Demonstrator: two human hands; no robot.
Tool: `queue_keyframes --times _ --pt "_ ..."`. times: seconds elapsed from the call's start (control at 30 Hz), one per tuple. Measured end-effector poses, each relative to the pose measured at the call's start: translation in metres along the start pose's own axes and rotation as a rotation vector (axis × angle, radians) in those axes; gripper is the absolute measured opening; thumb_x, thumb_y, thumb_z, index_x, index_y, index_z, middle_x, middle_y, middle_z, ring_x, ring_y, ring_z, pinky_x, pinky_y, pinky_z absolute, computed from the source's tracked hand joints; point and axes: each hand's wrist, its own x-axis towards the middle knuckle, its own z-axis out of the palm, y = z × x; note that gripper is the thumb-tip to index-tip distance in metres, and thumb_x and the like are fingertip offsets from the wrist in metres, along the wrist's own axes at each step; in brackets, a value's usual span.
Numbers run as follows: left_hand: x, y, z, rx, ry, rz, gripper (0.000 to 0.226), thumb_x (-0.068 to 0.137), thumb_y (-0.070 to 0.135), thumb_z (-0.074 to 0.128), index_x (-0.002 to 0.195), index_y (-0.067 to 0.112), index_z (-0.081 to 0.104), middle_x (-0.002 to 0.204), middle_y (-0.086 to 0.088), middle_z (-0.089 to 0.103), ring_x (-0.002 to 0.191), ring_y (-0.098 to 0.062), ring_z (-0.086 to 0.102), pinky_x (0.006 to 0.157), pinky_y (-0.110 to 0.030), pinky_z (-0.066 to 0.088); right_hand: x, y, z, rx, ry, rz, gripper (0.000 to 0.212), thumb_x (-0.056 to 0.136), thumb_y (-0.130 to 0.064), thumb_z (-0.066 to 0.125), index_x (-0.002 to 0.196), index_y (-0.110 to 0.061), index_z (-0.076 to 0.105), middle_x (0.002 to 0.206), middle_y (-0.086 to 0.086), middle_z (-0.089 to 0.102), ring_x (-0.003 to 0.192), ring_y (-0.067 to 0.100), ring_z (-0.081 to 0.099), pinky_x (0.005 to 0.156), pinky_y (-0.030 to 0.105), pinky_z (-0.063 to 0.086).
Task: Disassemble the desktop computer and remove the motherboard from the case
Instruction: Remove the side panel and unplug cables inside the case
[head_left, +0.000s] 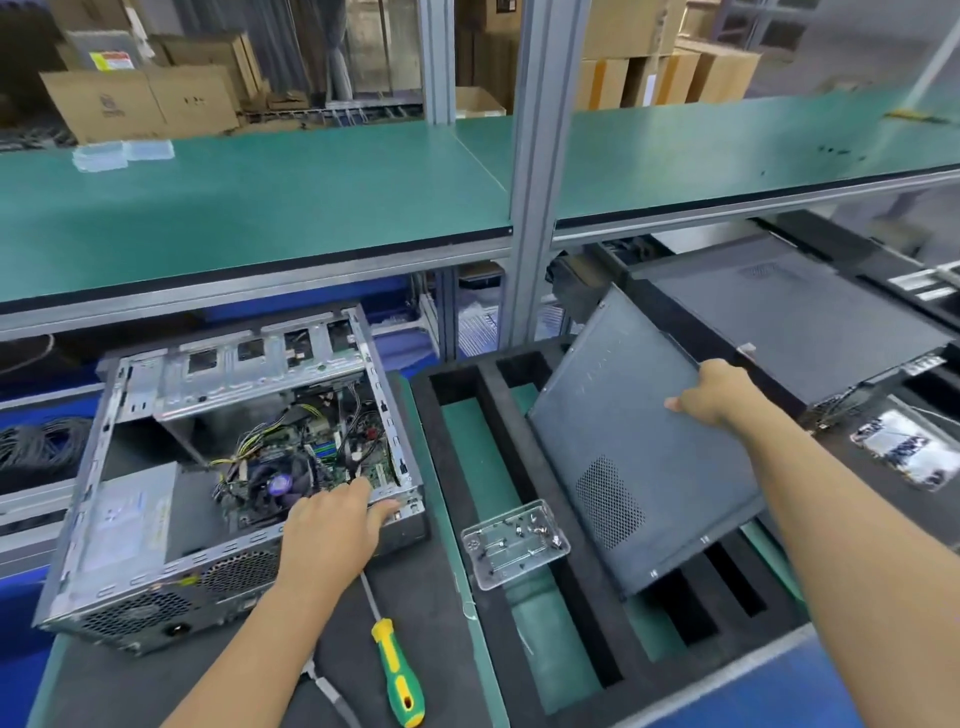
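Over the foam tray, right hand fingers grip the tilted side panel; left hand rests open on the case.

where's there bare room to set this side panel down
The green upper shelf is mostly bare right of the plastic trays. The foam tray is crowded with the screw box; the dark mat holds the case and screwdriver.
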Motion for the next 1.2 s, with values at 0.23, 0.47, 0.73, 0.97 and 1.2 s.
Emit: queue_keyframes --times 0.23,0.47,0.73,0.97,1.2 --pt "-0.008 -0.002 0.000 0.005 0.029 0.051 0.044 0.084 0.041 0.072 0.065 0.017 0.040 0.050 -0.001 0.051 0.048 -0.031 0.056 0.049 -0.031 0.033 0.020 0.030 0.030 -0.202 0.247 0.020 0.059 0.084 -0.025 0.070 0.127 -0.005 0.034 0.128 0.022 0.051 0.116 0.042 0.051 0.085 0.044 0.040" --pt "-0.007 0.000 -0.001 0.019 0.041 0.083 0.042 0.080 0.036 0.078 0.064 0.016 0.044 0.046 0.000 0.047 0.042 -0.028 0.053 0.044 -0.029 0.032 0.030 0.057 0.079 -0.473 0.265 0.106 0.062 0.091 -0.018 0.052 0.142 0.001 0.024 0.153 0.032 0.007 0.139 0.047 0.012 0.115 0.051 0.012" --pt "-0.005 0.002 0.000 -0.015 0.052 0.060 0.041 0.090 0.046 0.063 0.070 0.017 0.042 0.055 0.000 0.052 0.053 -0.029 0.056 0.051 -0.032 0.035 -0.015 0.007 0.126 -0.141 0.432 -0.224 0.050 0.084 -0.018 0.064 0.131 -0.011 0.049 0.149 0.025 0.022 0.129 0.043 0.026 0.103 0.054 0.022" --pt "-0.002 0.001 0.002 0.010 -0.032 -0.024 0.042 0.096 0.060 0.038 0.082 0.021 0.040 0.074 0.001 0.061 0.073 -0.025 0.062 0.065 -0.034 0.042 -0.190 -0.081 0.251 0.032 -0.148 -0.740 0.043 0.086 -0.069 0.040 0.085 -0.026 0.044 0.080 -0.005 0.059 0.078 0.021 0.058 0.062 0.032 0.039" --pt "-0.016 -0.013 0.001 -0.315 -0.088 -0.038 0.044 0.096 0.053 0.048 0.127 0.023 0.054 0.117 0.003 0.063 0.110 -0.020 0.052 0.095 -0.038 0.037 -0.244 -0.104 0.301 -0.132 -0.390 -0.613 0.038 0.084 -0.052 0.055 0.092 -0.021 0.033 0.105 0.002 0.062 0.100 0.025 0.061 0.071 0.032 0.045"
